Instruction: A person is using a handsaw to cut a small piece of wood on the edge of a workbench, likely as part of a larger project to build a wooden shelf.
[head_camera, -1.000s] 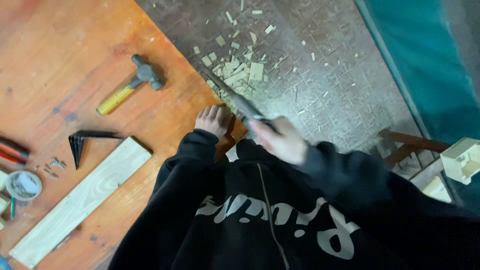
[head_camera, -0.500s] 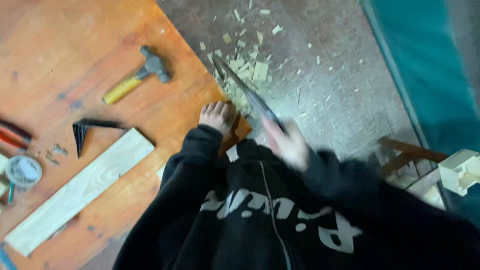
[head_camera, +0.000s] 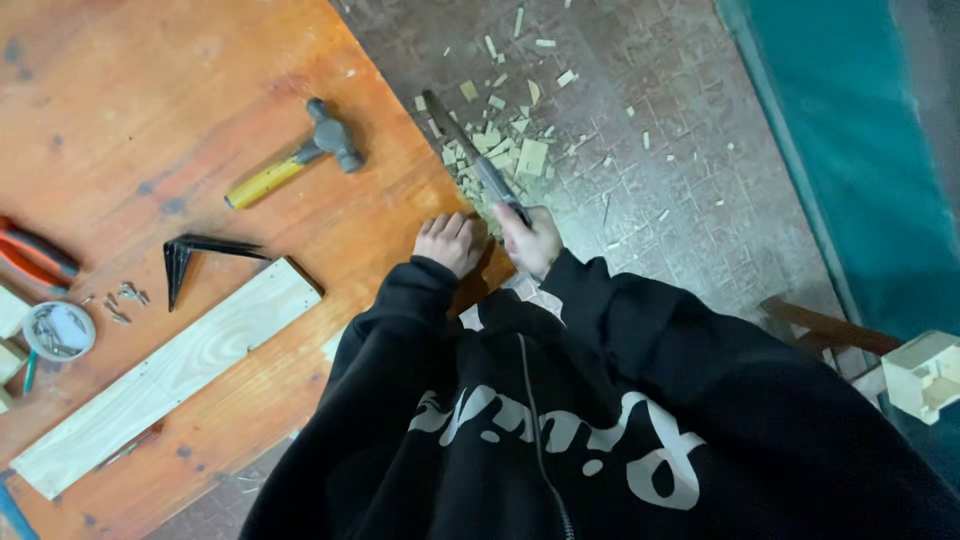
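My right hand (head_camera: 533, 240) grips the handle of a long dark blade tool (head_camera: 470, 150) that points away from me past the table's edge, over the wood chips (head_camera: 505, 150) on the floor. My left hand (head_camera: 450, 243) presses down at the orange table's edge (head_camera: 400, 180), right next to the right hand, fingers curled over something that I cannot make out. Both arms are in black hoodie sleeves.
On the table lie a yellow-handled hammer (head_camera: 290, 160), a black metal bracket (head_camera: 195, 255), a pale plank (head_camera: 165, 375), red-handled pliers (head_camera: 35, 255), and a small round tin of nails (head_camera: 58, 330). A teal sheet (head_camera: 850, 150) and wooden pieces (head_camera: 920, 375) are at right.
My right hand has drawn the blade tool back toward my left hand at the table's edge, after a blurred stroke. The left hand has stayed in place.
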